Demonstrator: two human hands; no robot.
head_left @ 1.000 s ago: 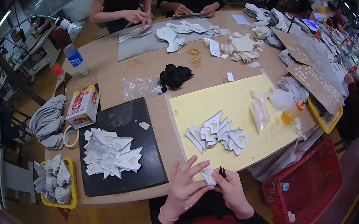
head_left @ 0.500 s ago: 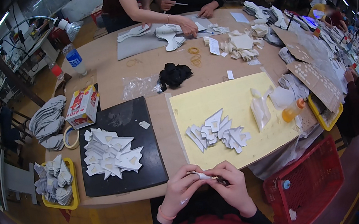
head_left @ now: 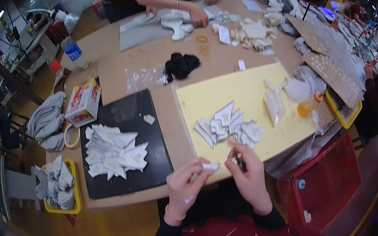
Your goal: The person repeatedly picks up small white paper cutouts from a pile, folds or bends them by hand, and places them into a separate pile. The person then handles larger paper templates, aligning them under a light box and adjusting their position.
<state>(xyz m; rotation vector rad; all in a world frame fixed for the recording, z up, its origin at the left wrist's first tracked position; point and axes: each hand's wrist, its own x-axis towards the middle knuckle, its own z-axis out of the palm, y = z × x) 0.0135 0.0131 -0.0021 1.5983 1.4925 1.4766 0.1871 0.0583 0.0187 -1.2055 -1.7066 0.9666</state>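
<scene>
Near the table's front edge, my left hand (head_left: 185,184) pinches a small white piece (head_left: 211,166) between thumb and fingers. A short gap to the right, my right hand (head_left: 248,173) is closed with thumb and forefinger near each other. Something small and dark shows within its grip, too blurred to name. Just beyond my hands, a cluster of white, grey-edged cut pieces (head_left: 225,124) lies on a yellow sheet (head_left: 243,86). Farther left, a bigger heap of similar white pieces (head_left: 112,153) rests on a black board (head_left: 123,111).
Left of the board are a yellow basket (head_left: 77,189), a tape roll (head_left: 72,136) and a carton (head_left: 82,103). On the right stand an orange-capped bottle (head_left: 310,104) and a red crate (head_left: 319,181). Across the table, a co-worker's hand (head_left: 198,16) touches white pieces.
My hands have drawn apart, the right moving a little right and up. The white piece stays in my left hand. My view has tilted slightly, so the table sits higher.
</scene>
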